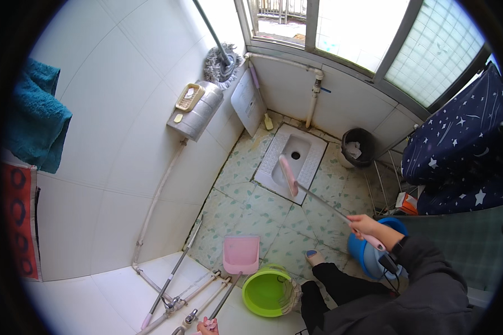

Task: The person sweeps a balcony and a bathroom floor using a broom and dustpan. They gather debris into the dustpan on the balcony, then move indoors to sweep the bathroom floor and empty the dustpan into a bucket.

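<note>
My right hand (362,226) grips the thin metal handle of a pink-headed broom (288,176), near its pink end grip. The broom's head hangs over the near part of the white squat toilet (312,146); whether it touches the pan I cannot tell. At the bottom edge, my left hand (208,326) is closed around the handle of a pink long-handled dustpan (241,254). The dustpan's scoop is by the floor, to the left of a lime-green tub (263,293). Fingers of the left hand are partly cut off by the frame.
A lined waste bin (358,146) with paper stands right of the toilet. Blue buckets (356,247) sit below my right forearm. Taps and pipes (174,303) run along the left wall, with a leaning pole (176,268). A string mop (224,65) and toilet brush (268,121) occupy the far corner.
</note>
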Motion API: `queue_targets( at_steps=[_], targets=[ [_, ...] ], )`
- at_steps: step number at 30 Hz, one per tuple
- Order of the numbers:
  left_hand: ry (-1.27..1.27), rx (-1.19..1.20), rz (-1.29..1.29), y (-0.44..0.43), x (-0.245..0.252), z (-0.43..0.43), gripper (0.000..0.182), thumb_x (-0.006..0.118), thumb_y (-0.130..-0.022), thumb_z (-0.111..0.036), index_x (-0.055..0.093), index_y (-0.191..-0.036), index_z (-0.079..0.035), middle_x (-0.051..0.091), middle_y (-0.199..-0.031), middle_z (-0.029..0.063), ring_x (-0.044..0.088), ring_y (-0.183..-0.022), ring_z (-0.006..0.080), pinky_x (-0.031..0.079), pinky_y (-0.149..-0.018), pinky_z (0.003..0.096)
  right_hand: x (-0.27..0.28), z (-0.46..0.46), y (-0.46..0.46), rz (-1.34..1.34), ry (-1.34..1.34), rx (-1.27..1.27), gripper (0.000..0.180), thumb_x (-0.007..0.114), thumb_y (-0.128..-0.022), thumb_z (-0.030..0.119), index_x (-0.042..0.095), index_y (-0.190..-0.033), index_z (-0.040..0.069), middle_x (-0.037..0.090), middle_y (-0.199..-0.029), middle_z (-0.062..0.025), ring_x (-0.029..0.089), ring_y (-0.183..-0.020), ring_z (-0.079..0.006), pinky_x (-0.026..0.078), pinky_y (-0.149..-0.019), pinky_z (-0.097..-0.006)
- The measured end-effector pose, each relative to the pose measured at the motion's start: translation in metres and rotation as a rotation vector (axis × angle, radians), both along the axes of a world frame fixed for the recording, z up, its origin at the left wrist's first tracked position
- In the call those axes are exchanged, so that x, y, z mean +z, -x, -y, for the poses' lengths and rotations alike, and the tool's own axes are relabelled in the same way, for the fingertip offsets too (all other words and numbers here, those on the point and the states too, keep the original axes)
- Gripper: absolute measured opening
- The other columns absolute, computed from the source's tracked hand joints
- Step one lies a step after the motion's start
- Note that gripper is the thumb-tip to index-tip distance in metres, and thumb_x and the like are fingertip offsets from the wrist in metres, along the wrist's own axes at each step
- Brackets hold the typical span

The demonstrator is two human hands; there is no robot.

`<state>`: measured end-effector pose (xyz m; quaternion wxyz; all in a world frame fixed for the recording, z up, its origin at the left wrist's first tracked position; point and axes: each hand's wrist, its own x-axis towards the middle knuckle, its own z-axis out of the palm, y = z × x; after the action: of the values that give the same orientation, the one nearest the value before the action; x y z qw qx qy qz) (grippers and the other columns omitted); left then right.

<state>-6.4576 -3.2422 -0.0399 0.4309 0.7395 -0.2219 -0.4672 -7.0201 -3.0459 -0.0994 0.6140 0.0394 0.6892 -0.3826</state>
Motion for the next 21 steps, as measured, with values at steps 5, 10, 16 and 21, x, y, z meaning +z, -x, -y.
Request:
queue_targets(
  at_steps=[5, 10, 16, 21],
  targets=[
    [-0.001, -0.017, -0.002, 0.003, -0.002, 0.003, 0.027, 0.053, -0.078, -0.026, 0.042, -0.084, -0.003, 0.049, -0.108, 0.0232, 0.055, -0.086, 0.0290, 0.052, -0.073, 0.0374, 0.027, -0.061, -0.010, -0.037, -0.176, 0.261, 0.047, 0.053, -0.078, 0.006, 0.043, -0.123, 0.006, 0.052, -0.059, -0.0068, 0.049, -0.043, -0.0144, 0.039, -0.035, -0.0299],
    [-0.003, -0.039, 0.008, 0.005, -0.004, 0.001, 0.026, 0.053, -0.078, -0.026, 0.042, -0.084, -0.003, 0.049, -0.108, 0.0230, 0.055, -0.085, 0.0290, 0.052, -0.073, 0.0372, -0.036, -0.039, 0.011, -0.323, -0.287, 0.382, 0.017, 0.052, -0.072, 0.002, 0.061, -0.086, -0.001, 0.057, -0.058, -0.0139, 0.059, -0.049, -0.0237, 0.046, -0.039, -0.0358],
    [-0.006, -0.052, 0.015, 0.006, -0.008, -0.004, 0.026, 0.053, -0.078, -0.027, 0.042, -0.083, -0.003, 0.049, -0.108, 0.0228, 0.055, -0.085, 0.0289, 0.052, -0.073, 0.0368, -0.104, -0.009, 0.020, -1.032, -0.198, 0.719, 0.034, 0.051, -0.071, 0.003, 0.052, -0.105, -0.002, 0.060, -0.074, -0.0229, 0.060, -0.075, -0.0374, 0.048, -0.064, -0.0445],
    [-0.003, -0.059, 0.016, 0.003, -0.009, -0.005, 0.026, 0.053, -0.078, -0.027, 0.042, -0.083, -0.003, 0.049, -0.108, 0.0225, 0.055, -0.084, 0.0288, 0.051, -0.073, 0.0366, -0.046, -0.081, 0.020, -0.905, -0.214, 0.723, 0.045, 0.049, -0.073, 0.004, 0.042, -0.117, 0.004, 0.059, -0.080, -0.0240, 0.057, -0.076, -0.0408, 0.045, -0.064, -0.0471]
  ],
)
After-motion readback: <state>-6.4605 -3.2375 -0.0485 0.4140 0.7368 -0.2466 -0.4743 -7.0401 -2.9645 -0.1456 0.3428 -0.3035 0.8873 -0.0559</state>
